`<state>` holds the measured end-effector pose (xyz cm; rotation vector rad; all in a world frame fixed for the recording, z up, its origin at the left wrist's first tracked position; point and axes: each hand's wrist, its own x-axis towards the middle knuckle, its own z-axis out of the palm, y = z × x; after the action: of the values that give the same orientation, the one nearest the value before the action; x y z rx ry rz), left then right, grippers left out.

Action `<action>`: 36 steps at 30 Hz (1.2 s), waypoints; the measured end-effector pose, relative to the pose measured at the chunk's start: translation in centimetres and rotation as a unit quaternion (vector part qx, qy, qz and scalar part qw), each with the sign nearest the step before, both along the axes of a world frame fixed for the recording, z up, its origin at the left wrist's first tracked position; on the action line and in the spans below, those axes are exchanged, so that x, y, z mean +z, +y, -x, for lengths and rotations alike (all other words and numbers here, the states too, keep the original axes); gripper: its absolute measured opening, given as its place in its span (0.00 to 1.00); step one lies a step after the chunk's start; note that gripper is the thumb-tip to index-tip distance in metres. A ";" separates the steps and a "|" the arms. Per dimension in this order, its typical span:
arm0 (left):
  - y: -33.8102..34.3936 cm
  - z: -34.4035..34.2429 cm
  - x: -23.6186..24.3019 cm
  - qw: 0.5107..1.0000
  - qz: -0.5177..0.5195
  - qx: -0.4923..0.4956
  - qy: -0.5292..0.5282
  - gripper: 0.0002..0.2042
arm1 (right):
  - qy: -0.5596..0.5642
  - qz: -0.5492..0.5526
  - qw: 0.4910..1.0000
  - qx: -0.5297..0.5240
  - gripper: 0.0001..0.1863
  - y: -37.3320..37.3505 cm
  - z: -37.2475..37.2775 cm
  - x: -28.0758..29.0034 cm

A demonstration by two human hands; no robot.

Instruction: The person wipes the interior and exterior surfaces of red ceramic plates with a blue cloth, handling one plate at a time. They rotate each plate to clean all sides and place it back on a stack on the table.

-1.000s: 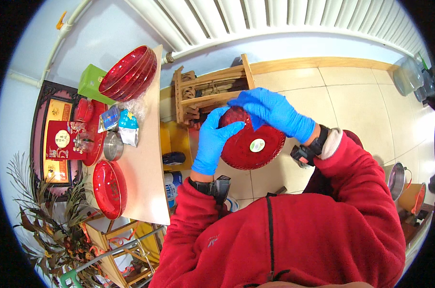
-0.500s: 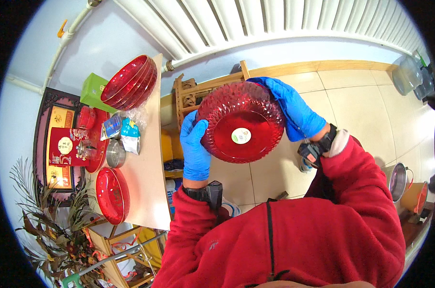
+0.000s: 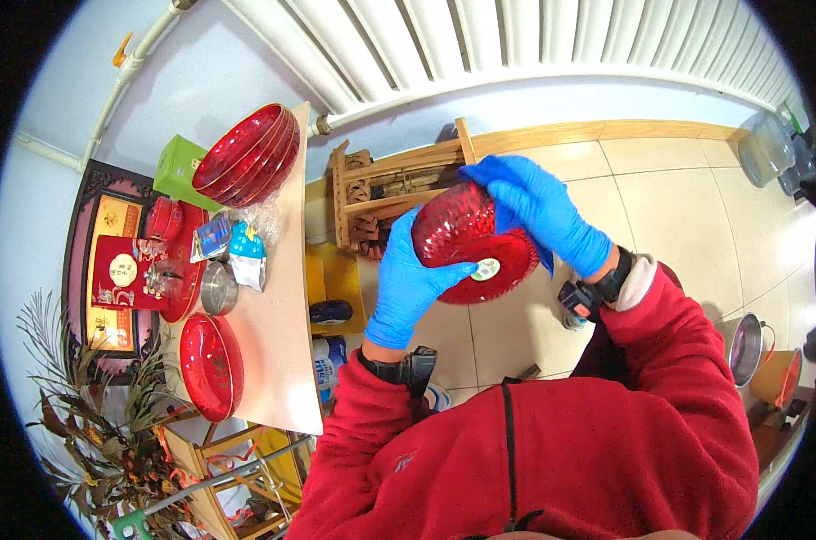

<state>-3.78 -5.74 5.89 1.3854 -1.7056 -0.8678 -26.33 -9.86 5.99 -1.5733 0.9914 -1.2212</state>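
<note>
A red faceted glass bowl is held up in front of my chest, tilted with its underside and a round white sticker toward me. My left hand, in a blue glove, grips the bowl's left side, its thumb reaching over the base by the sticker. On the other side, my right hand, also gloved in blue, presses a darker blue cloth against the bowl's upper right rim. Part of the cloth hangs below that palm. The fingers behind the bowl are hidden.
At left, a table bears stacked red bowls, a red dish, a green box, a glass bowl and small packets. A wooden rack stands below the radiator. Pots sit at right.
The bowl has turned and tilted, showing more of its faceted side. My left hand has shifted right, with its thumb now on the base. My right hand and the cloth have moved slightly along the rim.
</note>
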 end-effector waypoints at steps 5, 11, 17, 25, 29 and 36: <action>0.5 0.7 -0.2 0.998 -0.012 0.016 -0.056 0.44 | 0.321 0.330 0.883 -0.090 0.30 1.4 -2.1 -0.2; 1.5 1.5 -0.1 0.991 0.000 -0.011 -0.136 0.44 | 0.150 0.023 0.986 0.064 0.22 -0.1 -1.4 -0.2; 0.3 -0.5 -0.4 0.998 0.003 0.065 0.022 0.37 | -0.121 -0.154 0.980 0.026 0.17 -1.7 -0.5 -0.6; 0.7 -1.0 -1.0 0.978 -0.045 0.078 0.187 0.33 | 0.182 0.092 0.976 -0.080 0.31 1.8 -1.8 -2.7; 0.6 -1.7 -0.9 0.996 0.035 0.063 0.050 0.34 | -0.102 -0.082 0.991 0.009 0.22 -1.3 -0.9 -2.6; 0.1 -1.2 0.0 0.929 -0.081 0.069 0.354 0.34 | -0.288 -0.160 0.943 0.048 0.21 -1.8 -0.4 -1.7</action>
<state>-2.58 -5.62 5.84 1.0808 -0.9895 -1.2581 -25.94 -11.70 4.30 -0.9162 0.6743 -1.2734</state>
